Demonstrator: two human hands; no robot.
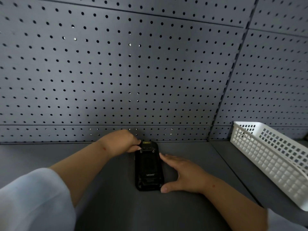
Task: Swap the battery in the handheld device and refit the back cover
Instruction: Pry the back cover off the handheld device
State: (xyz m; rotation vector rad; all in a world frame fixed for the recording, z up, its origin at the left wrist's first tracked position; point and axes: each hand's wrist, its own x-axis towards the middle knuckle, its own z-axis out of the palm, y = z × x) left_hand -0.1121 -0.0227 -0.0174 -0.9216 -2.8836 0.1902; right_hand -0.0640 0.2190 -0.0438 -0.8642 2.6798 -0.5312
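Note:
A black handheld device [147,165] lies face down on the grey table [108,205], its back with white lettering turned up and its long axis pointing away from me. My left hand [123,142] rests at the device's far left corner, fingertips touching its top end. My right hand [181,172] lies along the device's right edge, fingers spread near the upper side and the thumb at the near right corner. The back cover looks fitted on. No loose battery is in sight.
A white plastic lattice basket [273,162] stands at the right, running from the back wall toward me. A grey pegboard wall [130,72] rises right behind the device. A seam in the table runs diagonally between the device and the basket.

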